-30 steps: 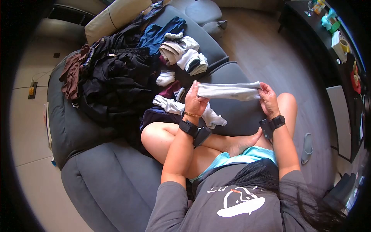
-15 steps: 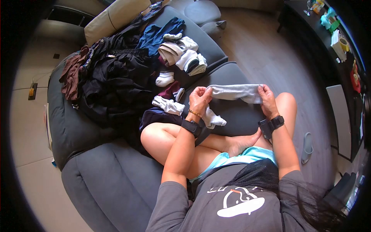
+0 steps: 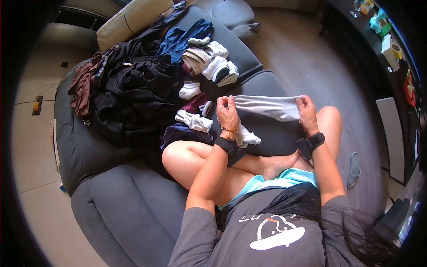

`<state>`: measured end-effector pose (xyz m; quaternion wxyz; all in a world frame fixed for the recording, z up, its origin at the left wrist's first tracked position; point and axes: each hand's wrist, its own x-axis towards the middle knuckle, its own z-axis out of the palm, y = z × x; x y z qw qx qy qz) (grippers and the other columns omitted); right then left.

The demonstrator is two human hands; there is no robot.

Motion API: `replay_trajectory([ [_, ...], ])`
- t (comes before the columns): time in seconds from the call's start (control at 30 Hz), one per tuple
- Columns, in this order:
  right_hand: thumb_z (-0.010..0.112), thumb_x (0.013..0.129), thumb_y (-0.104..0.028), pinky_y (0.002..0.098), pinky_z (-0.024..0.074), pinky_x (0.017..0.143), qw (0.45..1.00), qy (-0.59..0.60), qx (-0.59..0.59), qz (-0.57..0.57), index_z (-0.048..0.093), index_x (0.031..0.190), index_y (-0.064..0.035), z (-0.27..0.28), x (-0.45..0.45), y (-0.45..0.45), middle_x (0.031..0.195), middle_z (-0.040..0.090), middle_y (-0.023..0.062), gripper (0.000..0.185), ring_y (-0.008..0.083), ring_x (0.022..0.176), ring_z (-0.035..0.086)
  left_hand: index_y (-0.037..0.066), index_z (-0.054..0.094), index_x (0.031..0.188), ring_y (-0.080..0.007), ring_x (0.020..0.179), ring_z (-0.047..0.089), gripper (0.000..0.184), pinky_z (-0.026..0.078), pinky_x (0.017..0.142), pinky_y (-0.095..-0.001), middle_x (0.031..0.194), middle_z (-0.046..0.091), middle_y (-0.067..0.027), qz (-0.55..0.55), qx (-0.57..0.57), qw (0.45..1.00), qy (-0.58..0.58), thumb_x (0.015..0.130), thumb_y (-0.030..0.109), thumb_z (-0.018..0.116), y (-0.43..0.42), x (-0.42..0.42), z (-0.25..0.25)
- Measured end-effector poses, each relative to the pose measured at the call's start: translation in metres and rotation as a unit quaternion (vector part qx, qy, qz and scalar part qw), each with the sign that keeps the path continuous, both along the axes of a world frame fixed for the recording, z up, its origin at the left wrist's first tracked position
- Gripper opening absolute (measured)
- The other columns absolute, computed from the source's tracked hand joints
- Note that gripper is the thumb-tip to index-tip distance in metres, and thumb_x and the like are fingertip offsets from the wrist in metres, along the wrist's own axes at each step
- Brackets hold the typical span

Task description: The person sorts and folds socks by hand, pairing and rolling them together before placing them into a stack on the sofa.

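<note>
A light grey sock [image 3: 269,107] is stretched sideways between my two hands above the dark sofa seat. My left hand [image 3: 227,113] pinches its left end, and my right hand [image 3: 308,115] grips its right end. Below the sock, partly behind my left wrist, lies another white sock [image 3: 247,136] on the seat. White socks [image 3: 195,121] rest on dark blue cloth [image 3: 180,135] to the left. Nearby are a white sock bundle [image 3: 190,90] and a maroon piece [image 3: 194,104]. Several rolled socks [image 3: 217,70] sit farther back.
Black clothes [image 3: 133,95], a brown garment [image 3: 84,84] and a blue garment [image 3: 184,39] are heaped on the sofa [image 3: 120,209]. My crossed legs are beneath my arms. A grey slipper [image 3: 353,170] lies on the floor at right, near a dark cabinet [image 3: 351,38].
My left hand has shifted its hold along the left end of the sock, moving right and then back left. The sock stays stretched, and my right hand has barely moved.
</note>
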<state>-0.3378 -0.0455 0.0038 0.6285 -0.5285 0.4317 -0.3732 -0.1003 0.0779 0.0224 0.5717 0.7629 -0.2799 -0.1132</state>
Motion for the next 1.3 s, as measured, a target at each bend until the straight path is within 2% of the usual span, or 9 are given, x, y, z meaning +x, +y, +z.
replay_trajectory([
  [0.17,0.058,0.092,-0.021,0.0197,0.0404,0.064,0.999,0.034,0.006,0.010,0.056,0.095,-0.0008,-0.002,-0.001,-0.001,0.078,0.054,-0.0034,0.020,0.0040,0.071,0.046,0.006,0.053,0.084,-0.0039,0.063,0.041,0.019,0.038,0.057,-0.0194,0.071,0.049,0.0036,-0.017,-0.052,0.989,0.137,0.093,0.023,0.057,0.001,0.003,-0.008],
  [0.5,0.060,0.091,-0.019,0.0199,0.0416,0.067,0.999,-0.009,-0.039,0.007,0.056,0.095,-0.0001,-0.022,-0.002,-0.006,0.081,0.056,-0.0024,0.020,0.0045,0.074,0.048,0.007,0.053,0.088,-0.0034,0.061,0.045,0.019,0.039,0.054,-0.0189,0.073,0.052,0.0040,-0.081,-0.064,0.987,0.122,0.094,0.024,0.056,0.000,0.007,-0.017],
  [0.67,0.061,0.090,-0.019,0.0208,0.0424,0.068,0.999,0.010,-0.051,0.009,0.056,0.096,-0.0001,-0.015,0.001,-0.003,0.081,0.057,-0.0019,0.020,0.0052,0.074,0.049,0.006,0.053,0.090,-0.0037,0.067,0.050,0.021,0.044,0.059,-0.0200,0.076,0.056,0.0022,-0.088,-0.129,0.952,0.264,0.093,0.027,0.056,-0.002,0.007,-0.023],
  [0.73,0.063,0.088,-0.020,0.0210,0.0427,0.069,0.996,0.014,-0.084,0.007,0.056,0.097,0.0003,-0.009,0.001,-0.002,0.081,0.057,-0.0008,0.023,0.0064,0.074,0.050,0.005,0.053,0.088,-0.0129,0.065,0.055,0.021,0.045,0.061,-0.0253,0.077,0.059,-0.0036,-0.087,-0.106,0.969,0.205,0.092,0.025,0.057,-0.001,0.010,-0.019],
  [0.8,0.064,0.087,-0.020,0.0225,0.0436,0.069,0.992,0.085,-0.083,0.032,0.056,0.097,0.0007,-0.015,-0.001,-0.004,0.081,0.058,0.0015,0.024,0.0082,0.074,0.052,0.003,0.053,0.086,-0.0266,0.066,0.057,0.017,0.045,0.063,-0.0339,0.076,0.059,-0.0112,-0.060,0.104,0.981,-0.155,0.089,0.019,0.059,0.003,0.007,-0.015],
  [0.83,0.065,0.086,-0.020,0.0240,0.0444,0.070,0.983,0.155,-0.082,0.055,0.056,0.098,0.0010,-0.017,-0.003,-0.006,0.081,0.060,0.0038,0.026,0.0101,0.074,0.053,0.001,0.053,0.085,-0.0359,0.073,0.055,0.015,0.044,0.067,-0.0411,0.077,0.057,-0.0169,-0.069,0.127,0.972,-0.185,0.085,0.016,0.059,0.003,0.004,-0.014],
  [1.07,0.062,0.086,-0.015,0.0323,0.0479,0.068,0.916,0.255,-0.296,-0.094,0.058,0.097,0.0010,0.030,0.003,0.013,0.084,0.063,0.0116,0.020,0.0186,0.073,0.058,0.003,0.056,0.099,-0.0360,0.092,0.055,0.028,0.045,0.081,-0.0432,0.095,0.057,-0.0182,-0.085,0.270,0.926,-0.249,0.081,0.023,0.065,0.026,0.025,0.017],
  [1.17,0.060,0.086,-0.012,0.0335,0.0484,0.069,0.974,0.158,-0.156,0.041,0.059,0.098,-0.0004,0.072,0.011,0.030,0.087,0.062,0.0131,0.017,0.0238,0.077,0.060,0.001,0.054,0.109,-0.0367,0.103,0.057,0.053,0.046,0.086,-0.0440,0.108,0.059,-0.0229,-0.155,0.431,0.880,-0.127,0.074,0.036,0.073,0.039,0.041,0.044],
  [1.3,0.060,0.082,-0.007,0.0333,0.0482,0.069,0.933,0.151,-0.285,0.162,0.060,0.094,-0.0012,0.088,0.030,0.065,0.086,0.061,0.0144,0.013,0.0262,0.077,0.061,0.000,0.058,0.107,-0.0373,0.096,0.061,0.049,0.048,0.083,-0.0436,0.102,0.063,-0.0227,-0.195,0.468,0.856,-0.100,0.073,0.032,0.072,0.041,0.038,0.042],
])
